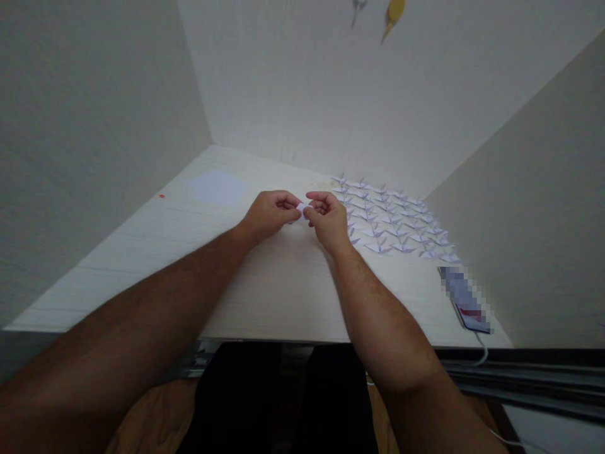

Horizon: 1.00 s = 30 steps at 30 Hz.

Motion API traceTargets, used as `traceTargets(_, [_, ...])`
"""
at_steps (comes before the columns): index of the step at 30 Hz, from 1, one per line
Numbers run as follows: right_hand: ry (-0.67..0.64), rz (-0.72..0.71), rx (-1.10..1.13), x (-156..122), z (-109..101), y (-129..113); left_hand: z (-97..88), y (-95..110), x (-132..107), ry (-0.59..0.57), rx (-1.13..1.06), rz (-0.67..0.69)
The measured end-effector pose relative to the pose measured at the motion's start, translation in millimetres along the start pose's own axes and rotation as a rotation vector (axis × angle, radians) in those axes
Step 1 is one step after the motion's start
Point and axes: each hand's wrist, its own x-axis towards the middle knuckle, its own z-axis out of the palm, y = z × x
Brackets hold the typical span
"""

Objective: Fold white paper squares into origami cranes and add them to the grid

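Observation:
A small piece of folded white paper (303, 210) is pinched between my two hands, a little above the tabletop. My left hand (274, 209) grips its left side with thumb and fingertips. On its right side, the thumb and fingers of my right hand (329, 217) close on it, with the index finger raised. Fingers cover most of the paper, so its exact shape is hard to make out. Just right of my right hand, several white origami cranes (392, 217) stand in rows on the table.
White paper sheets (218, 187) lie at the table's back left, near a small orange spot (162, 196). A phone (466, 299) with a cable (482, 348) rests at the right front. Walls enclose the pale table (274, 290) on three sides.

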Motion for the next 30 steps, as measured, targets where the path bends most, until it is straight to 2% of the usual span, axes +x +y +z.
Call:
traceTargets(4, [0.029, 0.041, -0.003, -0.6, 1.6, -1.5, 1.0, 0.4, -0.1, 0.063, -0.030, 0.000])
traceTargets(9, [-0.021, 0.129, -0.006, -1.5, 1.0, -1.2, 1.8, -1.9, 1.1, 0.095, -0.114, -0.028])
traceTargets(15, [-0.012, 0.069, -0.040, -3.4, 1.2, -3.2, 0.4, -3.1, 1.1, 0.103, -0.047, 0.010])
traceTargets(22, [-0.040, 0.011, -0.118, -4.1, 0.1, -2.8, 0.7, -7.3, 3.1, 0.084, -0.103, 0.002])
traceTargets(30, [-0.019, 0.021, 0.026, -3.7, 0.6, -1.4, 1.4, -5.5, 1.8, 0.074, -0.114, 0.011])
